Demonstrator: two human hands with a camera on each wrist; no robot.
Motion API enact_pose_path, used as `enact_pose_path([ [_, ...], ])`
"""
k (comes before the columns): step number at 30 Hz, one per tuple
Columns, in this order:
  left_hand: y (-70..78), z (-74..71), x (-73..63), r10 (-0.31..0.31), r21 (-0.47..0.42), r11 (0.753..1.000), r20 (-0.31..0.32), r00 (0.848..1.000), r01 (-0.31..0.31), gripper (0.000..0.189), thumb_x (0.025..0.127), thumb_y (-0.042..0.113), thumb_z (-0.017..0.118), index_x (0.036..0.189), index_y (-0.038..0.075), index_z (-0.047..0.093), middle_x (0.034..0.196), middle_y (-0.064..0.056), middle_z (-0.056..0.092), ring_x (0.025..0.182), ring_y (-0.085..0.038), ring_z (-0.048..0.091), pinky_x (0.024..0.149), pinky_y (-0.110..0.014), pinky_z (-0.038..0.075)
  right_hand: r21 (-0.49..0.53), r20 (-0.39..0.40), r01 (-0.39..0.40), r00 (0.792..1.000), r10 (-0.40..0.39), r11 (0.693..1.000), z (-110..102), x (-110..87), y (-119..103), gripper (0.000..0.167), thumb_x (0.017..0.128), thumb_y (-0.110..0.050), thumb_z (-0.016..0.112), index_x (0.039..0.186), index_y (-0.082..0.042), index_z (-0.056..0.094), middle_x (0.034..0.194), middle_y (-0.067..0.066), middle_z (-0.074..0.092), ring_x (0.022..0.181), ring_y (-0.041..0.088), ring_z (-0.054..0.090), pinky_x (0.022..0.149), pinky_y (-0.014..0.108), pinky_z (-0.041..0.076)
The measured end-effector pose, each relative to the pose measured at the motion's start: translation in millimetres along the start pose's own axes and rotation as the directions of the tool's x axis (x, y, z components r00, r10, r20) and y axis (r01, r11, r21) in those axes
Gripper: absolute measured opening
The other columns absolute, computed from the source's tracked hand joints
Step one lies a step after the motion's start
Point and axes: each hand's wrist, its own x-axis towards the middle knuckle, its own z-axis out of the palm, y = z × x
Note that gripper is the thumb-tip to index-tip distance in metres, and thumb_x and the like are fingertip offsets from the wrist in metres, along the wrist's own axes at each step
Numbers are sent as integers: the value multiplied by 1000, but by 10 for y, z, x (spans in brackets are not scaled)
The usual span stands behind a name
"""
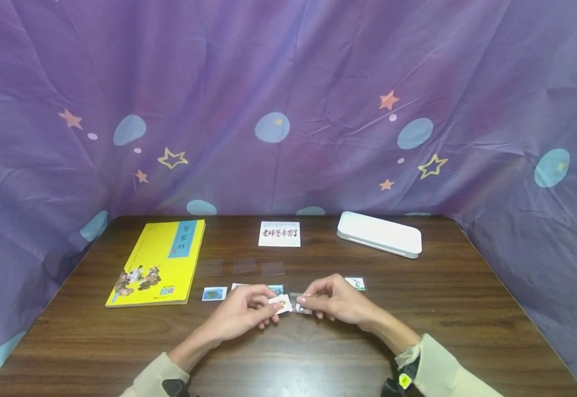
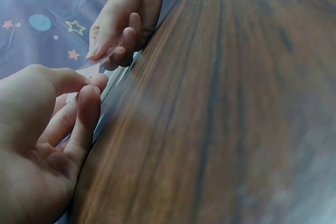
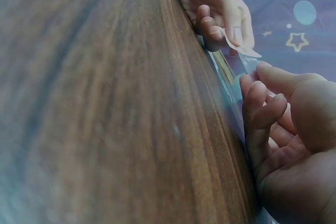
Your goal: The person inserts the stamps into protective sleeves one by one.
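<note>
Between thumb and fingers, my left hand (image 1: 239, 313) pinches a small white-edged stamp (image 1: 283, 302) with an orange-yellow picture. My right hand (image 1: 340, 302) pinches a small clear plastic sleeve (image 1: 294, 300) by its far side. The stamp's edge meets the sleeve's edge in the head view. From the right wrist, the stamp (image 3: 241, 49) looks bent and overlaps the sleeve (image 3: 249, 63). A blue stamp (image 1: 214, 294) lies left of my left hand. Two more stamps lie behind that hand, partly hidden by it; one is bluish (image 1: 277, 289).
Several clear sleeves (image 1: 245, 266) lie in a row behind the stamps. A green-and-white stamp (image 1: 355, 283) lies beyond my right hand. A yellow book (image 1: 161, 264) is at left, a white card with red writing (image 1: 279, 234) at back, a white case (image 1: 380, 234) at back right.
</note>
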Motion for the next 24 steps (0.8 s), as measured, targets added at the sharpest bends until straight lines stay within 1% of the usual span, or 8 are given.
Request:
enact_pose_path([
  [7, 24, 42, 0, -7, 41, 999, -21, 1000, 7, 21, 103, 27, 77, 109, 7, 75, 88, -8, 82, 69, -13, 70, 63, -27, 62, -3, 2, 10, 1000, -10, 1000, 6, 1, -4, 22, 101, -34, 78, 97, -12, 80, 70, 4, 69, 53, 6, 50, 45, 18, 40],
  [14, 36, 52, -5, -5, 53, 999, -22, 1000, 7, 18, 102, 26, 77, 108, 9, 76, 87, -7, 82, 68, -13, 68, 62, -25, 61, -10, 1, 23, 1000, -23, 1000, 17, -14, -2, 16, 100, -31, 79, 101, -16, 83, 86, 10, 79, 58, 7, 58, 45, 17, 41],
  [16, 32, 52, -4, -6, 57, 998, -17, 1000, 7, 18, 102, 26, 77, 107, 9, 76, 87, -6, 83, 68, -12, 68, 62, -24, 60, -8, 0, 24, 1000, -24, 1000, 23, -15, -4, 15, 99, -31, 80, 101, -16, 83, 88, 11, 80, 59, 7, 59, 45, 17, 41],
  [19, 19, 51, 1, -3, 69, 998, -7, 1000, 3, 18, 103, 27, 76, 106, 10, 76, 87, -5, 83, 67, -11, 67, 62, -24, 60, -1, -4, 18, 1000, -18, 1000, 36, -12, -7, 16, 99, -31, 80, 101, -16, 83, 86, 10, 80, 59, 7, 60, 45, 17, 41],
  [24, 0, 47, 15, 12, 108, 994, 13, 1000, -13, 16, 103, 31, 76, 104, 16, 77, 84, 1, 83, 63, -5, 63, 59, -20, 55, -5, -13, 8, 1000, -8, 1000, 62, 0, -12, 16, 98, -32, 82, 100, -16, 83, 76, 5, 74, 57, 7, 56, 45, 17, 40],
])
